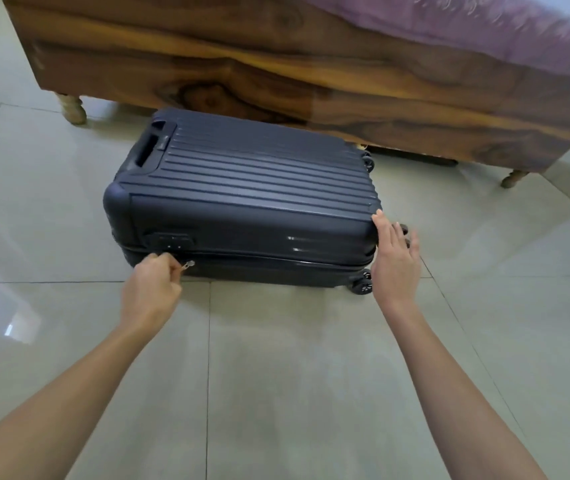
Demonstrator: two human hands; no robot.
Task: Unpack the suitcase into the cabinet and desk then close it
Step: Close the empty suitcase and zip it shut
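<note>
A dark navy hard-shell suitcase (242, 188) lies flat on the tiled floor, its lid down and its ribbed top facing up. Its combination lock (172, 241) sits on the near side above the zip line. My left hand (152, 289) pinches the silver zipper pull (188, 265) just below the lock. My right hand (394, 258) has straight fingers and rests against the suitcase's right near corner, beside the black wheels (361, 284).
A wooden bed frame (276, 74) with turned legs stands right behind the suitcase, with a purple bedcover (484, 26) on top. Pale glossy floor tiles (276, 375) stretch in front and to both sides.
</note>
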